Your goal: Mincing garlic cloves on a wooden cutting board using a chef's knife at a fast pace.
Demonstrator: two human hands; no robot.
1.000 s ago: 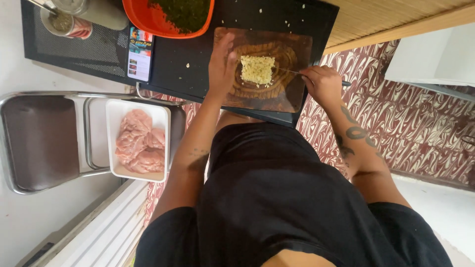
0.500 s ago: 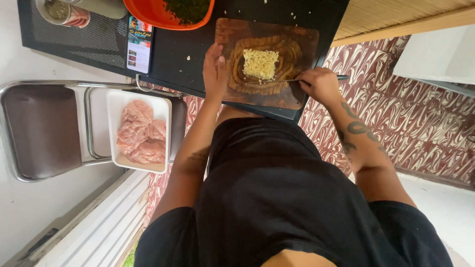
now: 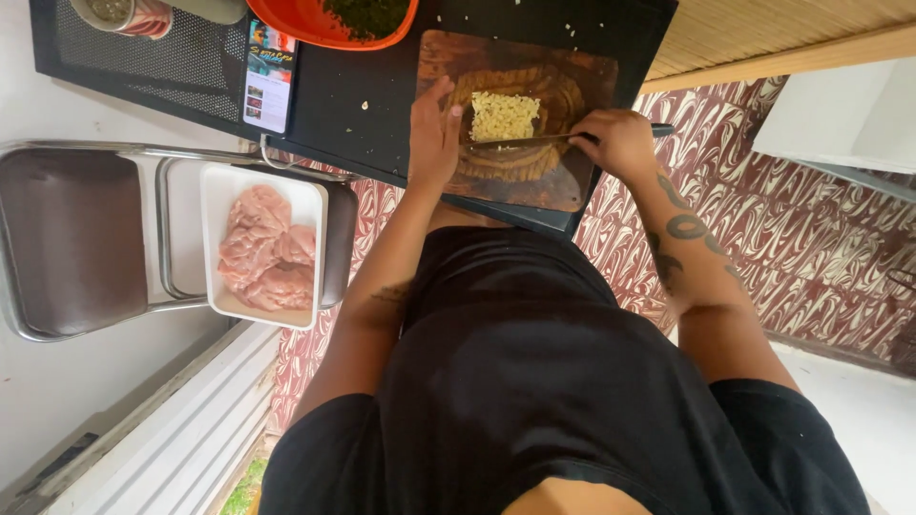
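Between flat left hand [image 3: 434, 133] and knife-gripping right hand [image 3: 620, 143], chopped yellow pile [image 3: 503, 116].

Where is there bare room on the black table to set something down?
Free: the black table between the phone and the cutting board, below the orange bowl. Crowded: the board, with chopped pile, knife and both hands.

Right hand [image 3: 622, 143] gripping knife [image 3: 534, 141] over chopped yellow pile [image 3: 504, 116], left hand [image 3: 434, 133] on wooden board [image 3: 572, 181]
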